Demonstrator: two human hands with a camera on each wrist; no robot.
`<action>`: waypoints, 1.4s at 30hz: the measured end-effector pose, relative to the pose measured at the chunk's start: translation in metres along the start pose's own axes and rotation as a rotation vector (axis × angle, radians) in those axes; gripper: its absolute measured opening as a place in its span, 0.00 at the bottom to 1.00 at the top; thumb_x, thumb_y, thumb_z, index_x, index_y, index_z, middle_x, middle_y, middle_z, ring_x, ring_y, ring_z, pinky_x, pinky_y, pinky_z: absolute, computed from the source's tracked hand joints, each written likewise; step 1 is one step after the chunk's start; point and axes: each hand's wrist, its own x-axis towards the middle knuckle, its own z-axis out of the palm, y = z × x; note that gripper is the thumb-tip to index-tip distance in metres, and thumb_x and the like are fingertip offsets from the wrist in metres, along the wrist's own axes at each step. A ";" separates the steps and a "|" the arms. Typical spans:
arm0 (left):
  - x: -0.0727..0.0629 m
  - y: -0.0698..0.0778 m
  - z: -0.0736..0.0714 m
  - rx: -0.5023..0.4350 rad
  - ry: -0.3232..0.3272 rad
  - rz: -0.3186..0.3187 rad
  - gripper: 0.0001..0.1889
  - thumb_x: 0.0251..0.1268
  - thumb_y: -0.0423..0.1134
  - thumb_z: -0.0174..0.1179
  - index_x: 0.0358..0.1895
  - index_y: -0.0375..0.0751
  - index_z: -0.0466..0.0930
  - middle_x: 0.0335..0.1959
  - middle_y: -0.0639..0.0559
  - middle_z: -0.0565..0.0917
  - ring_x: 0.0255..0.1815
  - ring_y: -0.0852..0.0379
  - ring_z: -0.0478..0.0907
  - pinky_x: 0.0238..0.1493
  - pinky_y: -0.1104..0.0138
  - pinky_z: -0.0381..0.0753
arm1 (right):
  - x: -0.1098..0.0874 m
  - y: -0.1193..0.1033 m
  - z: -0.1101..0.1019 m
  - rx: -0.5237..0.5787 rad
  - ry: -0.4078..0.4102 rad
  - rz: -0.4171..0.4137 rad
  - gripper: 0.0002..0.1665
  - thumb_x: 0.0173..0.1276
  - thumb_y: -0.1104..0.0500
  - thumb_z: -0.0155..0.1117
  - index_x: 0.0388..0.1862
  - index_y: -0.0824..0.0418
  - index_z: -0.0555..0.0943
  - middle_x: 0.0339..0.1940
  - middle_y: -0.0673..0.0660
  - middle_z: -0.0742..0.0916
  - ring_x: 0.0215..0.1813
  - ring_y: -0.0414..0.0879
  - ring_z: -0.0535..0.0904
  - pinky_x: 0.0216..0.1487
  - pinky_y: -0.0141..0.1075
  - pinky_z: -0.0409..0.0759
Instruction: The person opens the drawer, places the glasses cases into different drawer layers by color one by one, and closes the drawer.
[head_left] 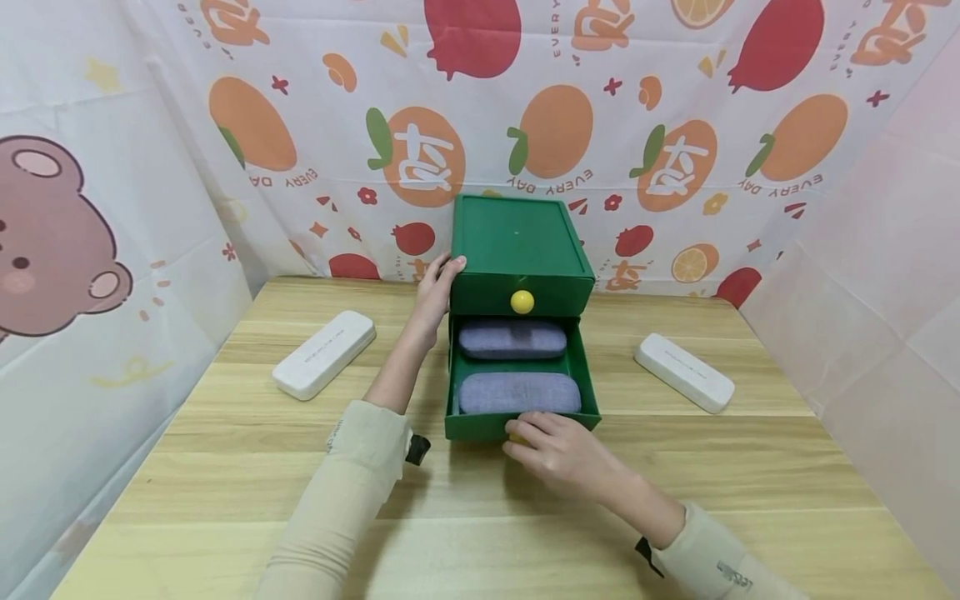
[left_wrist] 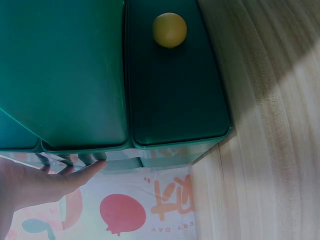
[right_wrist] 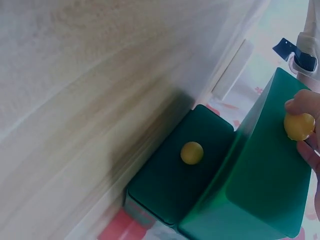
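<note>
The right hand (head_left: 558, 454) pinches the yellow knob (right_wrist: 299, 127) of a pulled-out drawer (head_left: 474, 428) holding two purple cases (head_left: 519, 395). White cases (head_left: 324, 355) lie toward the surface's (head_left: 480, 550) left and right edges. The left hand (head_left: 437, 293), fingers extended, touches the green cabinet (head_left: 517, 242) near the back edge.

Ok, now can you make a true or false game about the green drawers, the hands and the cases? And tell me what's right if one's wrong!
1. The right hand pinches the yellow knob of the open drawer. True.
2. The left hand is inside that drawer. False: it rests against the side of the green cabinet.
3. Two purplish cases lie in the open drawer. True.
4. The white cases both lie right of the cabinet. False: one lies on each side.
</note>
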 end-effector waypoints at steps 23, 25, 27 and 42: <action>0.001 -0.001 -0.001 -0.001 0.000 -0.003 0.37 0.61 0.57 0.50 0.72 0.49 0.52 0.69 0.49 0.56 0.65 0.51 0.57 0.58 0.52 0.62 | 0.010 0.025 0.010 -0.048 0.017 0.052 0.08 0.65 0.64 0.56 0.37 0.60 0.83 0.40 0.56 0.81 0.43 0.47 0.75 0.47 0.33 0.74; 0.001 -0.001 -0.001 0.003 0.000 -0.006 0.37 0.61 0.58 0.50 0.72 0.50 0.52 0.69 0.49 0.56 0.65 0.51 0.57 0.58 0.52 0.61 | 0.011 0.027 0.011 -0.050 0.015 0.060 0.07 0.59 0.65 0.63 0.37 0.60 0.83 0.40 0.57 0.81 0.42 0.47 0.75 0.47 0.33 0.74; 0.001 -0.001 -0.001 0.003 0.000 -0.008 0.37 0.61 0.58 0.50 0.72 0.51 0.52 0.69 0.49 0.55 0.65 0.51 0.56 0.59 0.52 0.61 | 0.012 0.030 0.011 -0.047 0.018 0.068 0.09 0.54 0.66 0.66 0.36 0.60 0.84 0.40 0.57 0.81 0.43 0.48 0.75 0.47 0.33 0.74; 0.001 -0.002 -0.002 0.007 -0.007 0.007 0.37 0.61 0.59 0.49 0.72 0.49 0.51 0.69 0.49 0.56 0.65 0.51 0.57 0.59 0.52 0.61 | 0.019 0.045 0.022 -0.045 0.033 0.149 0.09 0.52 0.69 0.63 0.34 0.61 0.83 0.40 0.58 0.80 0.42 0.49 0.75 0.44 0.34 0.75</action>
